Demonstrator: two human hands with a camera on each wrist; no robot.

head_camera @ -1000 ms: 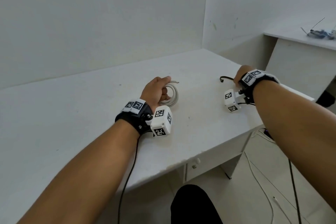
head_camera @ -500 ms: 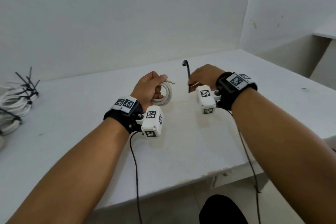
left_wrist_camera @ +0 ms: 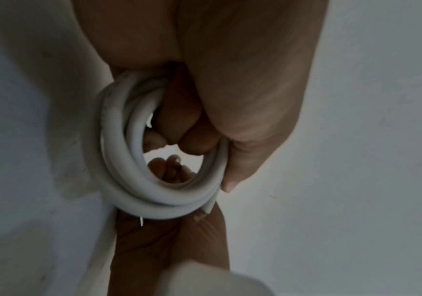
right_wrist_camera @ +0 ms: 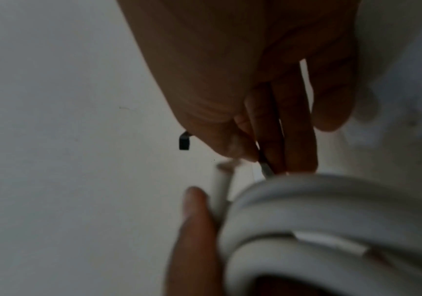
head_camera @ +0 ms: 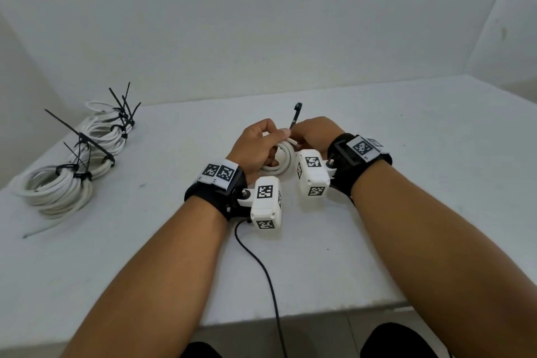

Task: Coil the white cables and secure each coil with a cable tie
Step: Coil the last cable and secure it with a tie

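My left hand (head_camera: 260,145) grips a small coil of white cable (head_camera: 283,161) upright just above the white table (head_camera: 406,212); the left wrist view shows the coil (left_wrist_camera: 133,176) with my fingers curled through its ring. My right hand (head_camera: 312,132) pinches a black cable tie (head_camera: 295,116) whose head end sticks up above both hands. In the right wrist view the tie's head (right_wrist_camera: 185,142) pokes out beside my thumb, and its tail runs down between my fingertips to the top of the coil (right_wrist_camera: 318,210). The two hands touch over the coil.
Several tied white cable coils (head_camera: 58,189) with black tie tails sticking up lie in a row at the table's left rear (head_camera: 107,125). A black cord (head_camera: 261,270) hangs from my left wrist camera over the near table edge. Walls close off the back.
My right hand has brought the black tie from the right side of the table to the coil in my left hand. My view has swung left, bringing the tied coils into sight.
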